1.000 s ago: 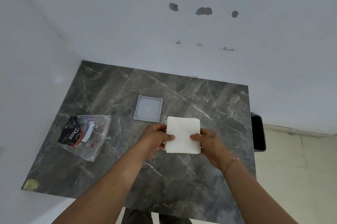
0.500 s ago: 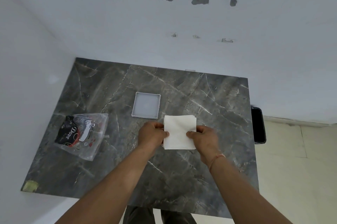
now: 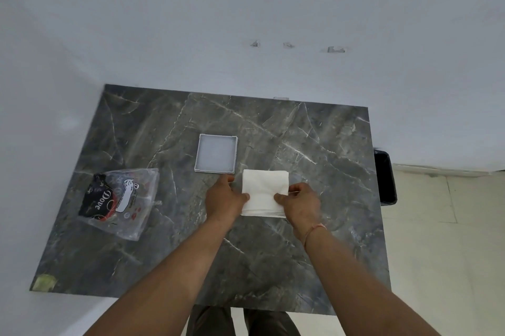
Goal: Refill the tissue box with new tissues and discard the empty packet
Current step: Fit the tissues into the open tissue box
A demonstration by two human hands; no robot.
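Note:
A white stack of tissues lies in the middle of the dark marble table. My left hand grips its left edge with the thumb on top. My right hand grips its right edge the same way. Just behind and to the left of the stack, a shallow grey square tissue box lies open and empty. The clear plastic packet with a black "Dove" label lies flat at the table's left side, apart from both hands.
White walls border the table at the back and left. A black bin stands on the floor beyond the table's right edge. A small yellowish scrap sits at the near left corner. My legs show below the front edge.
Both hands have shifted along the stack's sides and the stack looks squarer and slightly lower. The view has tilted a little; box and packet stay put.

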